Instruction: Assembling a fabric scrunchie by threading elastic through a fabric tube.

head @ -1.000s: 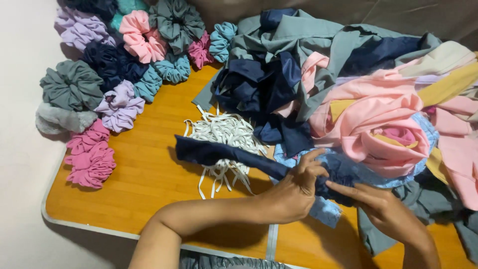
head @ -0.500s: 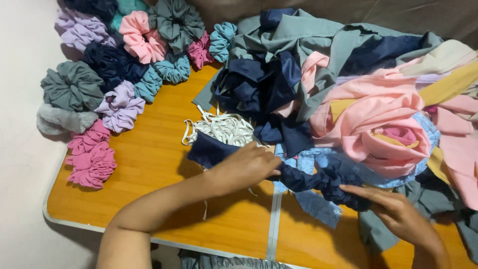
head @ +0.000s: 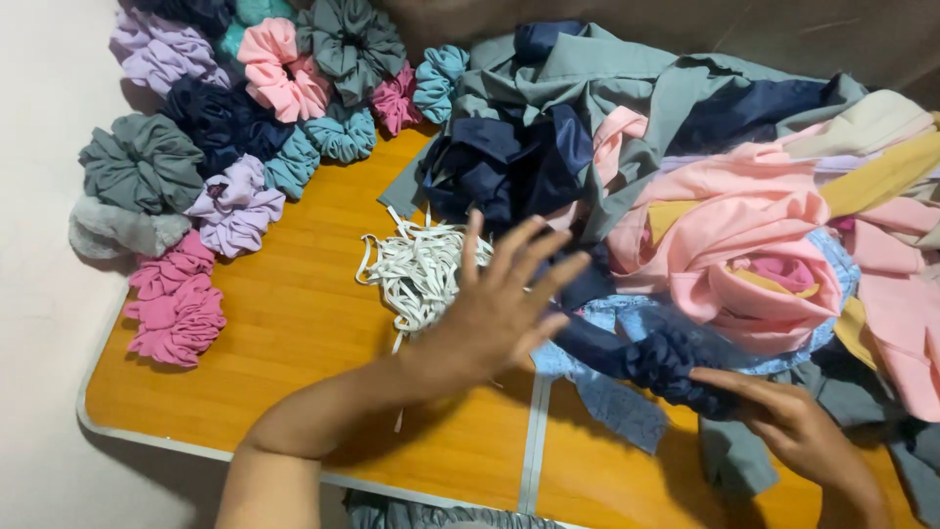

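While my left hand [head: 499,313] hangs over the orange counter [head: 294,323] with all five fingers spread wide and nothing in it, my right hand [head: 793,431] sits low at the near edge, its fingers pinched on the gathered end of a navy fabric strip [head: 656,358]. That strip runs leftward under my left palm, lying on a light blue denim scrap [head: 617,407] just beside the metal seam of the counter. Right behind my left hand's fingers I see a tangle of white elastic band [head: 416,269], resting on the wood. Further right, a heap of cloth [head: 725,196] in pink, grey, navy and yellow covers that half of the counter. At the far left, finished scrunchies [head: 225,127] cluster along the edge in magenta, lilac, grey, teal, navy and pink, touching one another and well apart from both hands.
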